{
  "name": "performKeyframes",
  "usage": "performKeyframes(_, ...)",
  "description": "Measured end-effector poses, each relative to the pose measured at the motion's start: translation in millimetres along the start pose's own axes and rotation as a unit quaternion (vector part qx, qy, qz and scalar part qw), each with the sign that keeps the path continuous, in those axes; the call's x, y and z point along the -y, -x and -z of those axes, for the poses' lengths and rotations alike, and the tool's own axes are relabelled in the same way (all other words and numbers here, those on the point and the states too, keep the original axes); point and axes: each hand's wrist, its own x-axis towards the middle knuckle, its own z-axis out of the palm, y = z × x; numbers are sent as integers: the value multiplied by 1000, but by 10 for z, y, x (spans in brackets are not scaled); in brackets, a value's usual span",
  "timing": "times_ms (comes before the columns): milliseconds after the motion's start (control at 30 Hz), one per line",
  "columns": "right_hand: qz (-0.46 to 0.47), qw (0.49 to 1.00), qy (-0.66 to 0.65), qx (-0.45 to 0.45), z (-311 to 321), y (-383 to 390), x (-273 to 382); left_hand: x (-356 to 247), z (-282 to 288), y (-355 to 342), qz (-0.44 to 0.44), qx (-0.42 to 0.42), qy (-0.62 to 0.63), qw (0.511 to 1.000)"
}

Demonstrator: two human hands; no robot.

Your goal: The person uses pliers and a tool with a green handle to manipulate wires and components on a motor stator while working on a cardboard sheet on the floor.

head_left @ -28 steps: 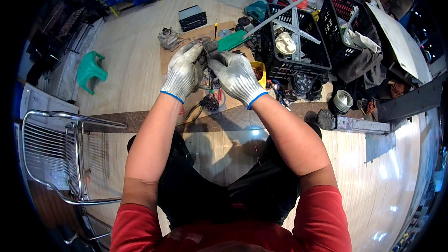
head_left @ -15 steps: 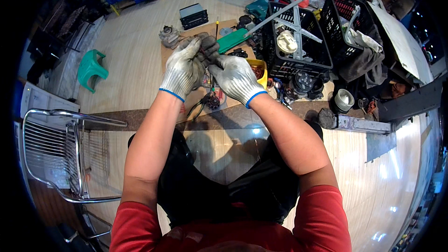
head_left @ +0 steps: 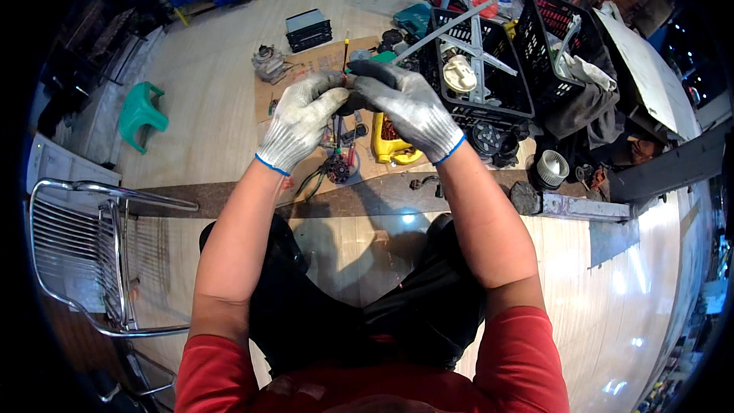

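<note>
My left hand, in a grey-white knitted work glove with a blue cuff edge, is closed with its fingertips pointing inward. My right hand, gloved the same way, meets it fingertip to fingertip, its dark-stained fingers bent over the top. Between the fingertips is a small dark thing with a bit of red, mostly hidden, and its kind cannot be made out. Below the hands a round part with copper-coloured windings lies beside pliers. A yellow cut-open jug holding copper-coloured pieces stands under my right hand.
Cardboard covers the floor under the parts, with a metal housing at its left. A black crate with a long bar across it stands at the right. A green stool and a metal chair are at the left.
My wrists have moved apart, and my right hand has turned so its fingers reach over toward the left hand. The yellow jug shows more. The whole view has shifted slightly.
</note>
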Motion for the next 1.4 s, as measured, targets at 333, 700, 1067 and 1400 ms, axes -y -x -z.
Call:
performKeyframes(333, -30, 985, -158, -66, -250, 37, 1, 32, -158, 23, -64, -17, -96, 993)
performKeyframes(700, -89, 922, -370, -69, -286, -79, -69, 119, -208, -50, 20, -61, 257, 964)
performKeyframes(1067, -167, 982, -83, 43, -340, 38, -260, 307, 23, -244, 36, -91, 494, 864)
performKeyframes(1400, -68, 967, 209, 125, -241, -27, -68, 392, 259, -219, 1, 17, 545, 838)
